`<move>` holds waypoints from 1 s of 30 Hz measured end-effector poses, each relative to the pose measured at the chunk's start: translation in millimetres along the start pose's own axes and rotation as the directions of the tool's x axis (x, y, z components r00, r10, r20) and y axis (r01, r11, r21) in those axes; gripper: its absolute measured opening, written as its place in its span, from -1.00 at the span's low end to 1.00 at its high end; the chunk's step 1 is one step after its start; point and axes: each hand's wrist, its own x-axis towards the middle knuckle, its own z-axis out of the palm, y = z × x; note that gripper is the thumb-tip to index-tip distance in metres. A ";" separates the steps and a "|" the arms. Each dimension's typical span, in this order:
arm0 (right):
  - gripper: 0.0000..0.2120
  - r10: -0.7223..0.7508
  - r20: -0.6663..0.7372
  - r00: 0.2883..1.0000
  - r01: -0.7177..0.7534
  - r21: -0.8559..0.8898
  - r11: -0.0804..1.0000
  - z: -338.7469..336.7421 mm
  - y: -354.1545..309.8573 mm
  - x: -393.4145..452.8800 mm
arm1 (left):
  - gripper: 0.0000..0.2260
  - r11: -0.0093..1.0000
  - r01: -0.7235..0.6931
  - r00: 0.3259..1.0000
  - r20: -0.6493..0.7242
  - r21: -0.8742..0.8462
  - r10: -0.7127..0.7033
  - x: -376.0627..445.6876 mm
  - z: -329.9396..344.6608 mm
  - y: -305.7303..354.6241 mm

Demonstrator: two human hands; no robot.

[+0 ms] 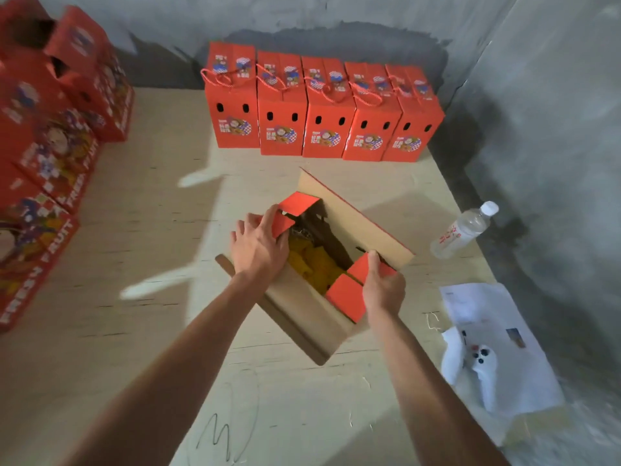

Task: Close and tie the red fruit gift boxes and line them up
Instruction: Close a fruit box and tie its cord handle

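Your open box (314, 264) sits mid-table, angled, with its long far flap (359, 218) standing up and yellow fruit (312, 264) showing inside. Your left hand (257, 243) has its fingers curled over the far red end flap (289, 213), pinching it down. Your right hand (383, 284) grips the near red end flap (356, 287), thumb on top. Behind the box, five closed boxes (322, 109) with rope handles line the wall edge, touching side by side. Left of it there's bare tabletop (141, 203), then a stack of boxes (40, 183) reading "FRESH FRUIT". To the right, near the table edge: a water bottle (465, 230) with red writing too small to read, and papers (487, 338).
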 end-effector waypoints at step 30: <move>-0.55 -0.048 0.723 0.689 0.521 -0.448 0.727 -58.1 -103.4 81.1 | -0.80 0.180 0.466 0.809 0.334 -0.866 -0.484 -55.4 -63.7 -25.9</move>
